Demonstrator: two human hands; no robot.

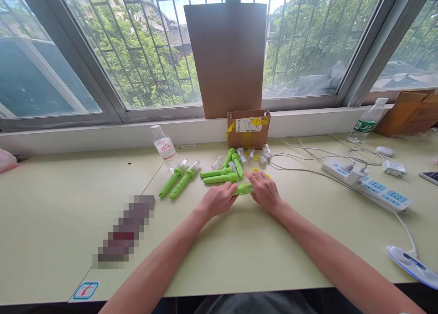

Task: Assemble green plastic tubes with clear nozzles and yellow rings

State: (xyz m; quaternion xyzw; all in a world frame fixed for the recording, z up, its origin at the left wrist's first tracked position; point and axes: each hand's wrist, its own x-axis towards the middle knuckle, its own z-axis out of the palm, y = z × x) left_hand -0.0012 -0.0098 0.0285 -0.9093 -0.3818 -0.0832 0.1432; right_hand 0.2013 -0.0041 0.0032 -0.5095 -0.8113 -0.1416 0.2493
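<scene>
Between my two hands, a green plastic tube [243,189] with a clear end is held sideways above the table. My left hand [219,199] is closed around its left part. My right hand [265,191] has its fingers closed on the clear right end. Just beyond lie several loose green tubes [221,178] with threaded ends. To the left, two green tubes [185,180] with clear caps lie side by side. Small clear caps [251,153] and yellow rings [256,158] are scattered behind my hands.
A small cardboard box [248,138] stands by the sill, with a tall brown board [231,58] behind it. A water bottle [165,149] is on the left. On the right are a power strip [367,185], loose cables [301,170] and another bottle [367,122].
</scene>
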